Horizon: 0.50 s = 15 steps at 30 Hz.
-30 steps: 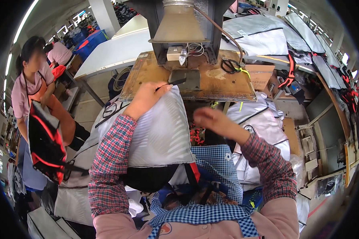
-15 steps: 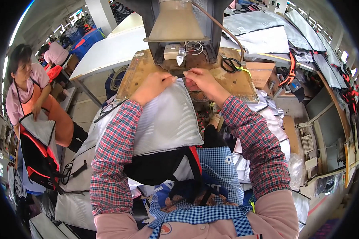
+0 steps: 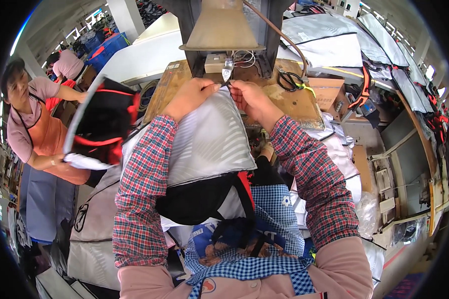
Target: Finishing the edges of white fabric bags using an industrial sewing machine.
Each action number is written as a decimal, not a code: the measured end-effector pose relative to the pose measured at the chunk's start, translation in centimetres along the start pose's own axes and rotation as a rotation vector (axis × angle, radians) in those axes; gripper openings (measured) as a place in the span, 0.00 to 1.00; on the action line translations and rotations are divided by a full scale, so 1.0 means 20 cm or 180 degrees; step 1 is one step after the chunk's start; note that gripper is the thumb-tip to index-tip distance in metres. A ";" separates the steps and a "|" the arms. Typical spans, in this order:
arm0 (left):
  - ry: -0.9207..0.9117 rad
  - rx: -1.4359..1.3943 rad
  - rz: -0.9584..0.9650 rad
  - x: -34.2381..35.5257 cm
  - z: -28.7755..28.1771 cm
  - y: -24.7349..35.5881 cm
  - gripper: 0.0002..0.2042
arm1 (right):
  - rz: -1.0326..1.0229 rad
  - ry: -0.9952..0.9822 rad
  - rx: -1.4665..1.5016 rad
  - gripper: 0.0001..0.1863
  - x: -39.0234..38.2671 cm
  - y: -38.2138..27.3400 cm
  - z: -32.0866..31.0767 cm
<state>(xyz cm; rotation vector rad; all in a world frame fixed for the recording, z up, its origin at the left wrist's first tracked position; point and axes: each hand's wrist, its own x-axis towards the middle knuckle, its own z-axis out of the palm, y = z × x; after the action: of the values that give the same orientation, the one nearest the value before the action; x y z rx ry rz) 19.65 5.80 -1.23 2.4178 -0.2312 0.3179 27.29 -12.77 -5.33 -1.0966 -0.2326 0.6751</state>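
A silver-lined fabric bag (image 3: pixel 209 144) with black edging hangs from my two hands toward my lap. Its lower part shows black fabric and a red strip. My left hand (image 3: pixel 192 97) is closed, thumb and fingers pinching the bag's top corner from the left. On the other side of the same corner, my right hand (image 3: pixel 252 99) pinches the dark edging. The corner lies at the pointed metal tip (image 3: pixel 227 72) of a machine with a tan cone-shaped housing (image 3: pixel 222 30). Whether tip and fabric touch, I cannot tell.
Black-handled scissors (image 3: pixel 287 81) lie on the wooden worktop (image 3: pixel 297 107) at right. To the left, a co-worker in an orange apron holds up a black-and-red bag (image 3: pixel 102 119). Silver pieces (image 3: pixel 324 45) are stacked at the far right, behind a cardboard box (image 3: pixel 324 92).
Both my hands have moved slightly away from me, bringing the bag's corner up to the metal tip. The co-worker has raised the black-and-red bag and swung it toward my left arm.
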 end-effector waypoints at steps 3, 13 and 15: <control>0.0112 0.0073 0.0178 0.02 -0.01 0.02 0.16 | -0.0213 0.0132 0.0037 0.09 0.03 0.00 0.00; 0.0242 0.0043 0.0131 0.02 -0.01 0.04 0.15 | -0.0364 0.0397 0.0092 0.08 0.03 0.00 0.04; 0.0171 0.0120 -0.0077 0.02 -0.01 0.04 0.15 | -0.0341 0.0483 0.0148 0.08 0.02 0.01 0.05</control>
<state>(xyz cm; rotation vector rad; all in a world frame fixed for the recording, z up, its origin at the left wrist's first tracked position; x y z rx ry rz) 19.78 5.28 -0.36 2.4435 -0.1734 0.3791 27.09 -11.75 -5.05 -1.0775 -0.1435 0.4969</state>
